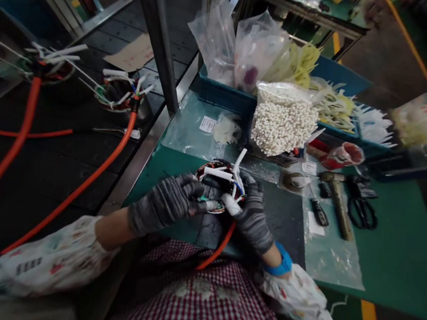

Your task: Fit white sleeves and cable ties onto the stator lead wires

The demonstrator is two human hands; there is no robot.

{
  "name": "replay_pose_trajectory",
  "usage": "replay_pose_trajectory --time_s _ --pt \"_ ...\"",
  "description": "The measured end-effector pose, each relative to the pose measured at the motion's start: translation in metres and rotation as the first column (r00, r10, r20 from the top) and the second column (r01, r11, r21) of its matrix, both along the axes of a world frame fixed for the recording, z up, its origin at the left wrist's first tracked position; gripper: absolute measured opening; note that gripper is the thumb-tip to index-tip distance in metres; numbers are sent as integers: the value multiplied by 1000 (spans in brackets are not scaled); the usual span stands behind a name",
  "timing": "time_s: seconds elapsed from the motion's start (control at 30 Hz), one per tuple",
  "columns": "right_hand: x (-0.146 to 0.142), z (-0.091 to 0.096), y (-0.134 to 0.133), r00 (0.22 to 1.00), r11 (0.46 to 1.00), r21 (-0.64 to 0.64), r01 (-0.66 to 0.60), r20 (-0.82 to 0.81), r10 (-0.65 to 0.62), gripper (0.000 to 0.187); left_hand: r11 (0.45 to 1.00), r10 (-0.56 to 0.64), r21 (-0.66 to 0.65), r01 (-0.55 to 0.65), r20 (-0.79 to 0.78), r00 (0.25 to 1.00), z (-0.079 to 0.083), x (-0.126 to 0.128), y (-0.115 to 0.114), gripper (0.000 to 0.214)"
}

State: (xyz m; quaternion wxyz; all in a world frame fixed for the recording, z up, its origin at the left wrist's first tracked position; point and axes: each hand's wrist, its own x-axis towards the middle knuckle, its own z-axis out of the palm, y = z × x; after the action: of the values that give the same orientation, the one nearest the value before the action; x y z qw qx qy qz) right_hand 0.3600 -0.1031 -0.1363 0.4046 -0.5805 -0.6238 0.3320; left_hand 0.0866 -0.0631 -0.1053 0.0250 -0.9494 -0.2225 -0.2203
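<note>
A round wound motor coil [216, 179] with white sleeved wires sticking up rests on the green bench [403, 250] in front of me. Both my hands wear grey gloves. My left hand [170, 201] grips the coil's near left side, fingers curled round it. My right hand [251, 213] is closed on a white sleeved wire [230, 202] at the coil's right edge. An orange cable [216, 250] runs from the coil down toward my lap.
A hammer [337, 198], screwdriver [319, 212] and black scissors [361, 207] lie right of the coil. A bag of white beads [282, 119] and a blue bin [222, 95] of plastic bags stand behind. Two more coils [117, 93] with orange cables sit on the dark conveyor [58, 159] at left.
</note>
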Motion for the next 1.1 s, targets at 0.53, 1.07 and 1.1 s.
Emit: replay_pose_trajectory --time_s 0.53,1.07,1.1 --pt "7 6 59 978 986 -70 -153 -153 141 56 953 100 285 -101 17 995 -16 -13 -6 22" --pt "23 -18 66 896 924 370 -96 436 -81 37 889 395 121 -442 286 873 -71 52 -41 12" --pt "25 -14 66 873 902 423 -85 468 -137 34 885 400 120 -450 299 867 -71 53 -45 13"
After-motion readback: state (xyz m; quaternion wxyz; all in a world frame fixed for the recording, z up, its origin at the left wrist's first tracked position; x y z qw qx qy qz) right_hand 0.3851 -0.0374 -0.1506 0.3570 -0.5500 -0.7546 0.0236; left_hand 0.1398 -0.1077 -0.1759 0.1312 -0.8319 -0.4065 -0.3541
